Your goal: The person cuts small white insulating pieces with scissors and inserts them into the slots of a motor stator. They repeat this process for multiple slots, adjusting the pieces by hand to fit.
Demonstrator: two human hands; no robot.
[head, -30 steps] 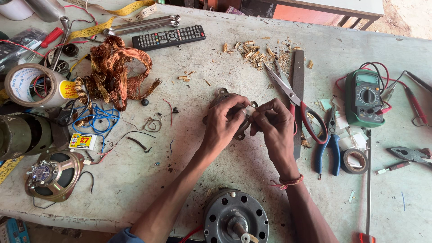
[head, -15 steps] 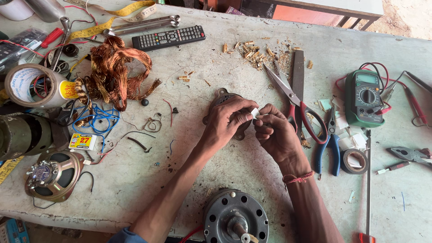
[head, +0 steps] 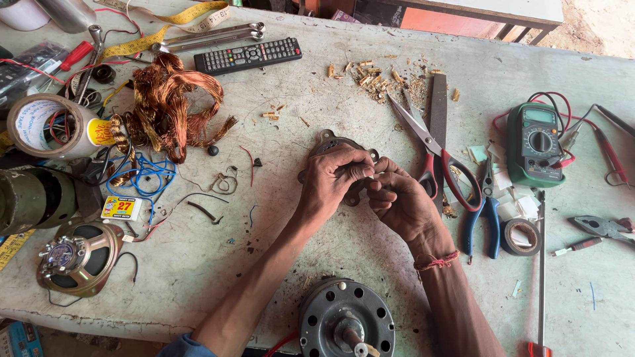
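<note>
Nearest the camera, at the table's lower edge, sits a round grey metal motor body with a ring of holes and a stub shaft (head: 346,321). Just beyond it both forearms reach to the middle of the pale, scuffed worktable (head: 278,251). The left hand (head: 333,180) lies curled over a dark, flat metal motor end plate with lobed mounting ears (head: 329,140), thumb and forefinger pressed together on something small at the plate's right edge. The right hand (head: 397,201), a red thread at its wrist, meets it there with fingertips pinched close; a tiny pale piece seems to sit between the two hands, though it is too small to name with certainty.

This looks like fine fitting work on the plate, both hands busy at one spot. The next move would call for a steady hold on the plate and a light, exact pinch so the small piece does not slip.

Just right lie red-handled steel scissors (head: 436,155) and blue-handled pliers (head: 483,218). Farther right is a green digital multimeter with red and black leads (head: 537,142). Farther off, a tangle of copper winding wire (head: 175,106) and a black remote control (head: 248,55).
</note>
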